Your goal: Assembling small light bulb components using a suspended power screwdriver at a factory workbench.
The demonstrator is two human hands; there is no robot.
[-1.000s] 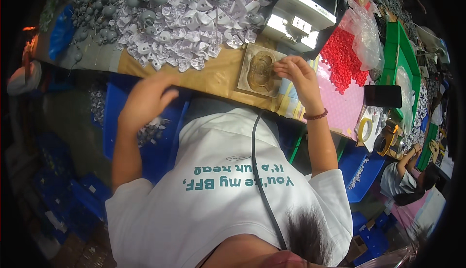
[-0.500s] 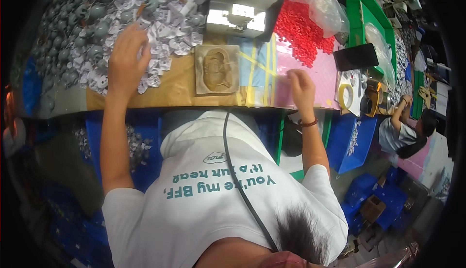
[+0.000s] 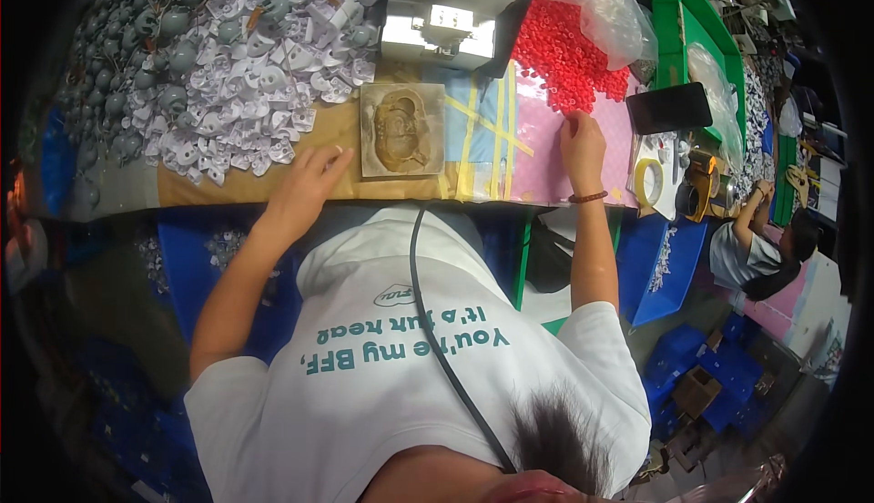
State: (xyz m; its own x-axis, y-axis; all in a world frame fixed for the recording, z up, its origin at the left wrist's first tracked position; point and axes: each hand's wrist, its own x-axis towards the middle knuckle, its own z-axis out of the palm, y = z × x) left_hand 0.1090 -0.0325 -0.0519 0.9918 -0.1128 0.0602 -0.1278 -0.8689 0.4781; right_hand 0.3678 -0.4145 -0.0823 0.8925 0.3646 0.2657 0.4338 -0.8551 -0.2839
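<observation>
Since half a second ago the left hand (image 3: 305, 189) has come down off the heap of white parts and now lies at the near edge of that heap, just left of the square mould block (image 3: 401, 130), while the right hand (image 3: 583, 143) has slid up toward the red pieces. The left hand is spread, fingers loosely extended over the brown worktop (image 3: 228, 189), and holds nothing that I can see; a small pale piece shows at its fingertips, but whether it is pinched there I cannot tell. The right hand rests palm down on the pink sheet (image 3: 551, 152), its fingertips touching the lower fringe of the red pellets (image 3: 569, 57); whether it has picked any up is hidden. Those pellets look light, hard and small, likely to roll and scatter, so they are best pinched singly between thumb and forefinger or raked together. They spill from an open clear plastic bag (image 3: 610, 11) onto the sheet. The white plastic parts (image 3: 264, 93) lie loose in a broad pile with grey rounded pieces (image 3: 137, 48) behind them; they seem thin and stiff, easy to take by an edge. The mould block looks heavy and rigid, its hollow empty. A green bin (image 3: 678, 34) stands at the right, its contents unclear.
</observation>
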